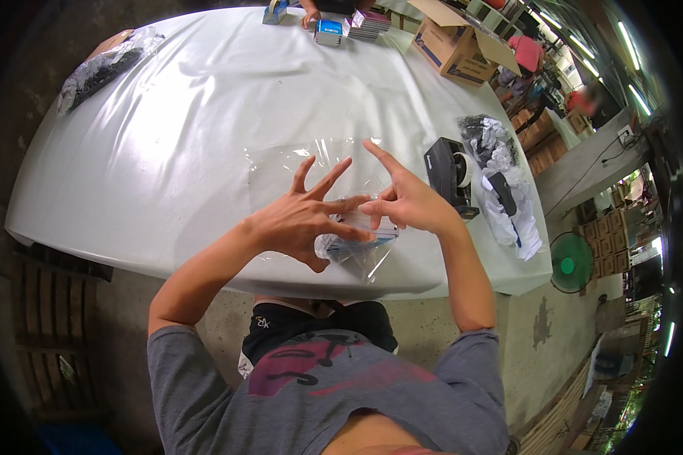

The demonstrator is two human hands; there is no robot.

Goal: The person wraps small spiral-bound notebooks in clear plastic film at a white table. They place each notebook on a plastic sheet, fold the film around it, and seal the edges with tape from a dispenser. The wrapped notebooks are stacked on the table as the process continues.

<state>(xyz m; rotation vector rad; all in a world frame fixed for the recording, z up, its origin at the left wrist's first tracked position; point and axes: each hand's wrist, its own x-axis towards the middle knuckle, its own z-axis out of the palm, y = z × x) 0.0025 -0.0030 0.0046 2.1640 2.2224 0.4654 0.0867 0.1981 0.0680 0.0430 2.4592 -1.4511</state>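
Both my hands are over a sheet of clear plastic film [269,163] near the table's front edge. Under my fingers lies a small clear-wrapped packet [354,241], white with some blue; its kind is partly hidden. My left hand [300,218] has its fingers spread wide, some reaching across the packet. On the other side, my right hand [411,203] points its index finger outward, with the thumb and another finger bent toward my left fingertips. Whether anything small lies between the meeting fingertips is unclear. A black tape dispenser [448,176] stands just right of my right hand.
White cloth covers the table [129,197]. Crumpled plastic with black and white items [501,182] lies at the right edge; another plastic-wrapped bundle [110,64] is far left. Across the table are a person's hand [310,17], a blue box [328,32] and an open carton [455,49].
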